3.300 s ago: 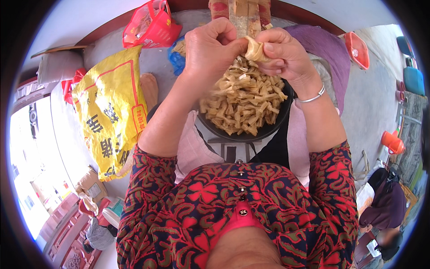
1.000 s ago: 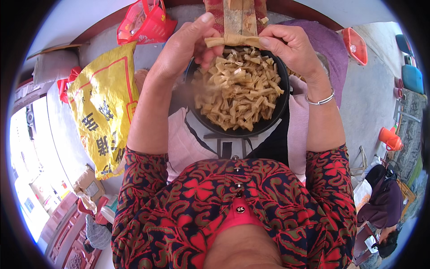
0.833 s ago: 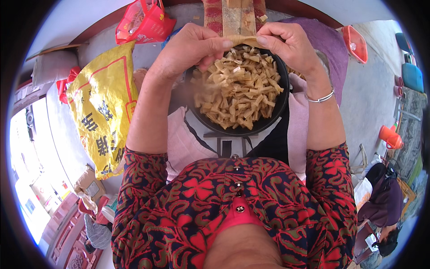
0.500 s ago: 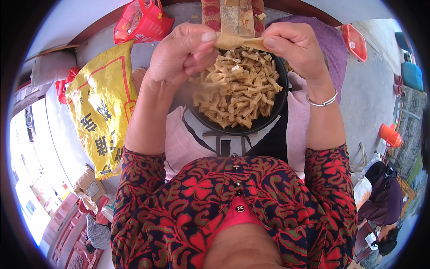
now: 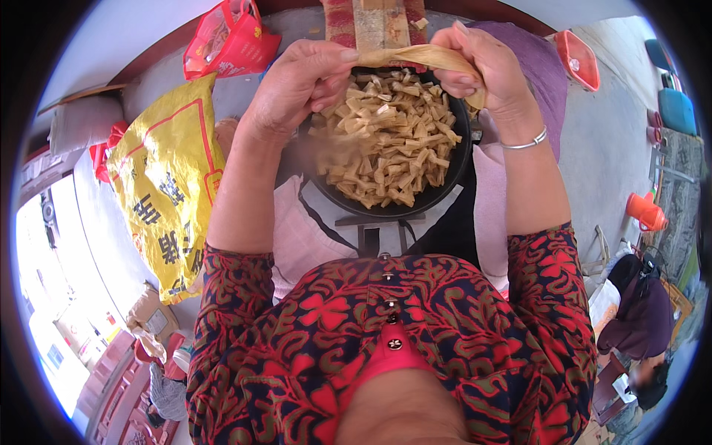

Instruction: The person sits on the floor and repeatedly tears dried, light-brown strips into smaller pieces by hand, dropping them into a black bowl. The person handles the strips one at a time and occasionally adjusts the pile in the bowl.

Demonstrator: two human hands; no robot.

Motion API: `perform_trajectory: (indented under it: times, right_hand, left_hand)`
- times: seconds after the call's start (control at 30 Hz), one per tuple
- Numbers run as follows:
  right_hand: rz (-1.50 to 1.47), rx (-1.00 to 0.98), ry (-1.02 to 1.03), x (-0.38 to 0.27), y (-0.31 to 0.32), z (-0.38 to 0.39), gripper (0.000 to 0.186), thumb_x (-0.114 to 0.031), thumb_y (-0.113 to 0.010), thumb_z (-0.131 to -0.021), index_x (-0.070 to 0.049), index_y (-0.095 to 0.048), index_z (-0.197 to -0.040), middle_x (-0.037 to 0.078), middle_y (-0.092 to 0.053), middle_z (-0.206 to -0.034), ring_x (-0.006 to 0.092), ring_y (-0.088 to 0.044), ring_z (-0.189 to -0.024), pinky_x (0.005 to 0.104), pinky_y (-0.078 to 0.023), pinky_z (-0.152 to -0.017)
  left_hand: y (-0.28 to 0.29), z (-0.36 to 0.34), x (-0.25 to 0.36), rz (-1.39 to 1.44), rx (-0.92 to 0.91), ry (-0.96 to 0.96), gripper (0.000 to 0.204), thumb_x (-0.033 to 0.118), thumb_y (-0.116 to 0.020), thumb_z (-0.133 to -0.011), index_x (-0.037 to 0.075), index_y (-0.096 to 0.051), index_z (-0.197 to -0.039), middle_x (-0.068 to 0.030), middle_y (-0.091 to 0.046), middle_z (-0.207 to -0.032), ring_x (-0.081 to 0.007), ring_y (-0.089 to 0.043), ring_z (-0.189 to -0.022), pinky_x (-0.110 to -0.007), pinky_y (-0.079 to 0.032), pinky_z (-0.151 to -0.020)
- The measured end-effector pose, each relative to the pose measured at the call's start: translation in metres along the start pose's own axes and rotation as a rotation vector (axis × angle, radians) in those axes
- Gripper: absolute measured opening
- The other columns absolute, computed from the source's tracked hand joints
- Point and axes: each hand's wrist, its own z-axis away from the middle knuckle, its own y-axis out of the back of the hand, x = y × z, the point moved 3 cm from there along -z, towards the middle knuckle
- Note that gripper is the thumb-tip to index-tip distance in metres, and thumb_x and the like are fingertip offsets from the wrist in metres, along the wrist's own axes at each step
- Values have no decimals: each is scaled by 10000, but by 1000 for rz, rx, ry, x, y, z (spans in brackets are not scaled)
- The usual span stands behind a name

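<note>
Left hand (image 5: 300, 81) and right hand (image 5: 482, 67), each grip clamped on a tan strip (image 5: 415, 55) above the black bowl's (image 5: 445, 185) far rim.

Yellow sack (image 5: 167, 185): lying on the floor at the person's left, creased, printed with red characters.
Red bag (image 5: 230, 37): sitting beyond the sack, its mouth gaping open.
Orange basket (image 5: 577, 59): resting on the pavement at far right.
Orange container (image 5: 644, 213): standing alone, lower on the right.
Another person (image 5: 641, 326): crouching in dark purple clothes near the right edge.
Cardboard box (image 5: 152, 315): sitting just below the sack.
</note>
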Motion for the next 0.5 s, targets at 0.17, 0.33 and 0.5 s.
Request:
perform_trajectory:
  times: [0.17,0.33,0.5]
  right_hand:
    - [123,84,-97,-5,1,-1,537,-427,-355,-1009,51,-588,-928,-6,-479,-594,30,-351,-458,178,-289,-417]
    - [376,-29,-16,-2,11,-5,287,-281,-583,-942,-17,-650,-853,-32,-512,-599,28,-394,-469,175,-303,-412]
    - [601,58,36,-3,15,-12,222,-208,-596,-923,-42,-632,-780,-50,-493,-586,24,-406,-510,191,-328,-458]
  left_hand:
    - [2,-2,-2,-387,89,90,344,309,-518,-954,38,-596,-756,-5,-496,-574,-72,-449,-497,-206,-352,-478]
    - [-12,-8,-2,-572,137,-2,309,244,-561,-928,5,-641,-1107,-15,-625,-787,-65,-544,-655,-202,-436,-607]
    - [-6,-17,-11,-846,221,-121,298,173,-610,-886,38,-642,-1150,-20,-649,-775,-70,-563,-650,-239,-482,-627]
